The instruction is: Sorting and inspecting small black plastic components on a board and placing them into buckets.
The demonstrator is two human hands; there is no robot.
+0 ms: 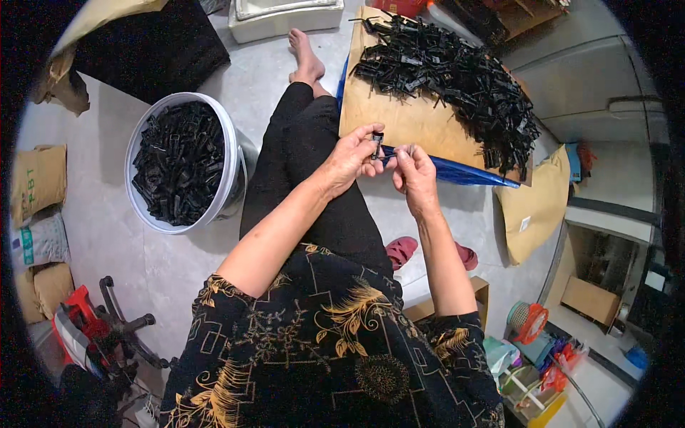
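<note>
Just in front of the table's near edge, my left hand (349, 158) is closed round a small black plastic part (377, 145), which stands up between thumb and fingers. Close beside it on the right, my right hand (416, 175) has its thumb and fingertips pinched together near the part's lower end. Whatever is in that pinch is too small to make out. A large heap of similar black plastic parts (442, 68) covers the far and right side of the wooden tabletop (364, 107). To my left, a white bucket (230, 153) is filled with more black parts (178, 160).
Blue sheeting (457, 173) hangs along the table's near edge. A brown paper sack (535, 207) leans right of it. Dark red slippers (401, 251) lie on the floor below. A black panel (150, 53) and a white foam box (285, 21) are at the far left.
</note>
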